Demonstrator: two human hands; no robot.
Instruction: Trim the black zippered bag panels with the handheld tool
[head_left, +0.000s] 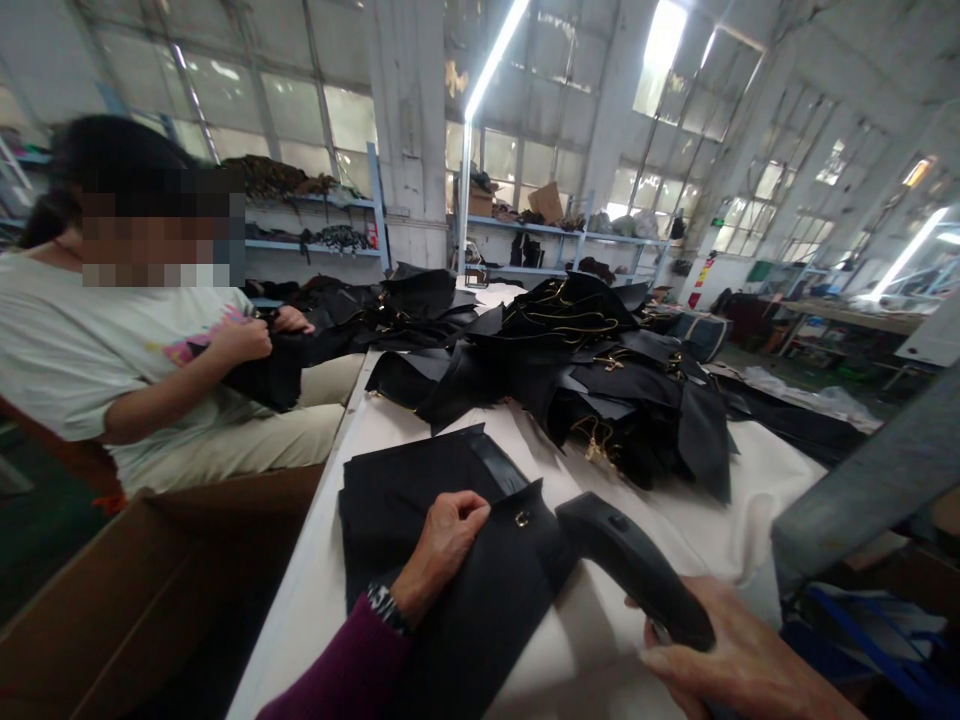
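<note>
My left hand (448, 540) pinches the upper edge of a black fabric panel (487, 620) between thumb and fingers. Close to the pinch, a small gold-coloured metal ring (523, 519) sits on that panel. More black panels (405, 470) lie stacked flat beneath and behind it on the white-covered table (307, 600). My right hand (705, 650) is wrapped round the handle of a curved black handheld tool (634, 550), whose exact kind I cannot make out. The tool's broad end points left, close to the panel's right corner.
A heap of black pieces with gold zips and fittings (600, 350) covers the table's far side. On the left, a seated co-worker (172, 370) handles a black piece. An open cardboard box (165, 570) stands beside the table. A grey metal post (870, 490) slants at right.
</note>
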